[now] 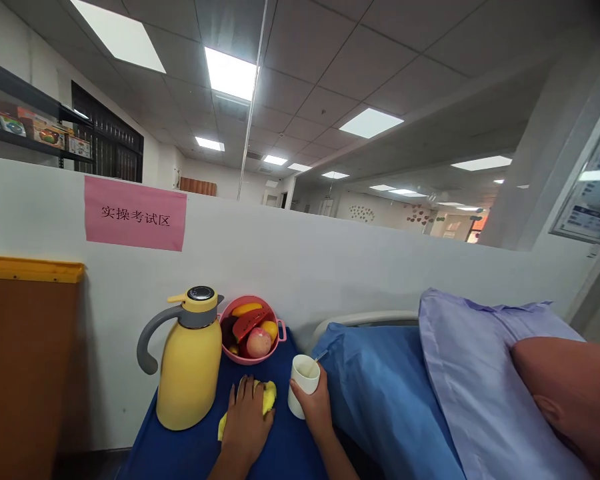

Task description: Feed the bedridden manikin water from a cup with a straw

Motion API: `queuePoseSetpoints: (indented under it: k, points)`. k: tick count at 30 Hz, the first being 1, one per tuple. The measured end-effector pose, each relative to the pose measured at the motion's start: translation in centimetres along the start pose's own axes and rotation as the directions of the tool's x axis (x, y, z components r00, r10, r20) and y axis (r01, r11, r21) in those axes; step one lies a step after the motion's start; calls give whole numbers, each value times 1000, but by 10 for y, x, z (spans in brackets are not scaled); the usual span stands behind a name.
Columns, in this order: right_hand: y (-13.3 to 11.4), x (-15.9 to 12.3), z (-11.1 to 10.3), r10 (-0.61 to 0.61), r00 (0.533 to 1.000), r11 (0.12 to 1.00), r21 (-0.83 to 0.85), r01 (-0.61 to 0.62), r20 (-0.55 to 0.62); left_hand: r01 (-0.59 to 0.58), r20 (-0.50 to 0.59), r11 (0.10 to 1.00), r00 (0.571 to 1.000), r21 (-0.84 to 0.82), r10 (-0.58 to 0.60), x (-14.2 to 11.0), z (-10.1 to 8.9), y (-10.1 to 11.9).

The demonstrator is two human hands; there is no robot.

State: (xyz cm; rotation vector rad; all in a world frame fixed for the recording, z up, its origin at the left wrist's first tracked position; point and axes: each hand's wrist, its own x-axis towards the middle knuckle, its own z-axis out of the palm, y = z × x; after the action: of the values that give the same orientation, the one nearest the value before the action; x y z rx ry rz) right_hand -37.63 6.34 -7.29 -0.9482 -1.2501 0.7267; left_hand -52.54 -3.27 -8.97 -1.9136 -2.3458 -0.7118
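My left hand (249, 421) lies over a yellow cloth (269, 398), pressing it against the blue tabletop (295, 453). Bits of the cloth show past the fingers on both sides; the rest is hidden under the palm. To the right, my right hand (316, 403) is wrapped around a white cup (298, 399), thumb on the near side. A thin clear stick, perhaps a straw (321, 356), leans out over the cup's rim. Whether the cup's base touches the tabletop I cannot tell.
A yellow thermos jug (190, 373) with a grey handle stands left of my hands. Behind them is a pink basket (283, 331) of fruit. At right, a bed has blue bedding (375, 393), a lilac pillow (460, 360) and a manikin-like head (575, 387). A white partition (260, 247) runs behind.
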Motion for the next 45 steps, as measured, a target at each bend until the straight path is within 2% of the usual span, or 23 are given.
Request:
queuePoseSetpoints:
  k: [8, 16, 29, 45]
  points:
    - [14, 18, -6, 43, 999, 997, -61, -42, 14, 16, -29, 999, 999, 43, -14, 9, 1, -3]
    - [10, 13, -7, 16, 996, 998, -70, -10, 92, 11, -27, 998, 1000, 63, -9, 8, -2, -2]
    - [24, 9, -3, -5, 986, 997, -71, 18, 169, 6, 11, 997, 1000, 71, -7, 10, -6, -1]
    - [29, 12, -3, 13, 988, 999, -39, -7, 156, 29, 58, 998, 998, 62, -33, 8, -14, 2]
